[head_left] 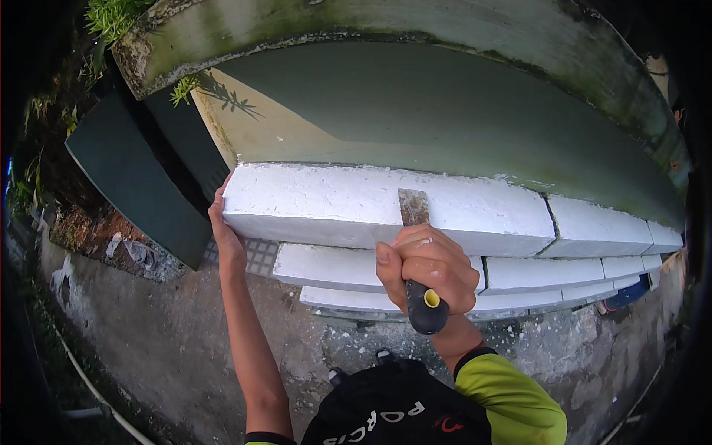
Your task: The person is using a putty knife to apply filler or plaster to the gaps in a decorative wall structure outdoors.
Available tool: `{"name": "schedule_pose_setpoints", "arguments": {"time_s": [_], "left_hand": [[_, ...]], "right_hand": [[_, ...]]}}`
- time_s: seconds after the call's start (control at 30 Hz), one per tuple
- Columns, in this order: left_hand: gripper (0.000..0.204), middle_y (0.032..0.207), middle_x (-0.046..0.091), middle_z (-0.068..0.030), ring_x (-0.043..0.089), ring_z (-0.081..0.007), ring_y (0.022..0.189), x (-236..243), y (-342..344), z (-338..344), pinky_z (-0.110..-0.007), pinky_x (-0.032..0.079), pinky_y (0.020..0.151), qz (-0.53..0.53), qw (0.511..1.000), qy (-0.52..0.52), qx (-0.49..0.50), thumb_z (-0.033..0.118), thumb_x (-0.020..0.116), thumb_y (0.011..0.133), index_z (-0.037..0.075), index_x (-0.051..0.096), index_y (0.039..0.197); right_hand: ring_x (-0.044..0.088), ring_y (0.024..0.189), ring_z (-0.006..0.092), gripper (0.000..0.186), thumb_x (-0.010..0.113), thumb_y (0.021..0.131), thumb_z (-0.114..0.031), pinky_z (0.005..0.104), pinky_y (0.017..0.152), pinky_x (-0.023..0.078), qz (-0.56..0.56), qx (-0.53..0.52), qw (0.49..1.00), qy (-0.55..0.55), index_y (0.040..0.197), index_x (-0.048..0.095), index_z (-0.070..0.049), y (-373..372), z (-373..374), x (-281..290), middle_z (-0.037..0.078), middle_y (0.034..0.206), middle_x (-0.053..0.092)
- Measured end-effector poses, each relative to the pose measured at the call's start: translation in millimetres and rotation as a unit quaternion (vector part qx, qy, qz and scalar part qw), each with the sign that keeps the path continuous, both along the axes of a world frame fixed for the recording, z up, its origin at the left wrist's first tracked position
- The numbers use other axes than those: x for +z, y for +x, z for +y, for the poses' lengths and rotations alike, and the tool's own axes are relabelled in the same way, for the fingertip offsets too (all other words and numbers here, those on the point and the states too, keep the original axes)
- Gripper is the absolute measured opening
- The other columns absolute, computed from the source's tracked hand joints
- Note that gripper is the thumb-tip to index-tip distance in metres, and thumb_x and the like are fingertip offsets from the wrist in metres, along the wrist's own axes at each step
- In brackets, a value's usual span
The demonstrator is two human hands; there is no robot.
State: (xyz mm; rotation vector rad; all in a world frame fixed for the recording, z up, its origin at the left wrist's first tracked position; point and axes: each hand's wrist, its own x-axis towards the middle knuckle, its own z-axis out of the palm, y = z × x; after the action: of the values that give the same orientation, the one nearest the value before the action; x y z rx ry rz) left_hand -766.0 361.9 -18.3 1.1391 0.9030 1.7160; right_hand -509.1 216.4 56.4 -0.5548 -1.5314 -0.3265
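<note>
My right hand (437,267) is closed round the black handle (428,315) of a scraper, which has a yellow-rimmed hole at its butt. The scraper's flat, stained metal blade (413,206) lies over the top of a long white block (319,196), pointing toward the wall. At that block's left end, my left hand (225,226) rests against the end face with its fingers stretched out along it. The white surface looks rough, with small chips and marks, and white specks show on my right hand.
Behind the block rises a mossy green wall (445,111) with a projecting ledge (356,22). More white blocks (601,226) continue to the right, and lower white rows (334,263) step out below. A dark green panel (141,178) stands at the left. Stained concrete floor (185,334) lies underfoot.
</note>
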Motion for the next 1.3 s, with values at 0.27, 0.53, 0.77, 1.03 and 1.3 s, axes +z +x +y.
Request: {"name": "schedule_pose_setpoints", "arguments": {"time_s": [0.27,0.53,0.77,1.03,1.3], "left_hand": [[0.058,0.138,0.054,-0.0076,0.048,-0.0216,0.127,-8,-4,11,-0.035,0.03,0.111,-0.027,0.999,-0.02,0.008,0.049,0.038,0.098,0.007,0.055,0.133],[0.058,0.135,0.055,-0.0087,0.048,-0.0227,0.127,-10,-4,10,-0.036,0.032,0.11,-0.045,0.998,-0.03,0.029,0.05,0.038,0.098,0.006,0.054,0.132],[0.062,0.138,0.052,-0.0092,0.046,-0.0232,0.129,-13,-10,15,-0.036,0.03,0.111,-0.047,0.997,-0.04,0.055,0.052,0.041,0.097,0.005,0.051,0.136],[0.064,0.139,0.052,-0.0099,0.045,-0.0235,0.13,-12,-2,6,-0.037,0.029,0.112,-0.06,0.994,-0.06,0.072,0.053,0.043,0.097,0.005,0.049,0.138],[0.065,0.142,0.05,-0.0098,0.044,-0.0237,0.132,-16,-14,17,-0.037,0.029,0.112,-0.065,0.994,-0.053,0.068,0.053,0.041,0.098,0.004,0.048,0.139]], "right_hand": [[0.059,0.051,0.0184,0.029,0.073,0.076,0.012,0.0301,0.05,0.05,0.036,-0.051,0.998,-0.012,0.07,0.05,-0.004,50,-26,1,0.005,0.057,0.055],[0.056,0.046,0.0166,0.03,0.068,0.078,0.014,0.03,0.048,0.05,0.109,-0.061,0.992,0.006,0.068,0.046,-0.005,83,-34,1,0.005,0.052,0.053],[0.057,0.046,0.0176,0.03,0.064,0.077,0.016,0.0288,0.047,0.048,0.214,0.023,0.975,0.05,0.067,0.044,-0.004,90,-40,-11,0.005,0.05,0.05],[0.055,0.045,0.0177,0.031,0.06,0.081,0.013,0.0314,0.049,0.051,0.151,-0.088,0.985,0.005,0.066,0.039,-0.004,113,-45,-4,0.005,0.049,0.047],[0.039,0.041,0.0111,0.029,0.051,0.088,0.009,0.0319,0.041,0.044,0.144,-0.15,0.978,0.031,0.072,0.033,-0.007,134,-41,-10,0.005,0.049,0.04]]}}
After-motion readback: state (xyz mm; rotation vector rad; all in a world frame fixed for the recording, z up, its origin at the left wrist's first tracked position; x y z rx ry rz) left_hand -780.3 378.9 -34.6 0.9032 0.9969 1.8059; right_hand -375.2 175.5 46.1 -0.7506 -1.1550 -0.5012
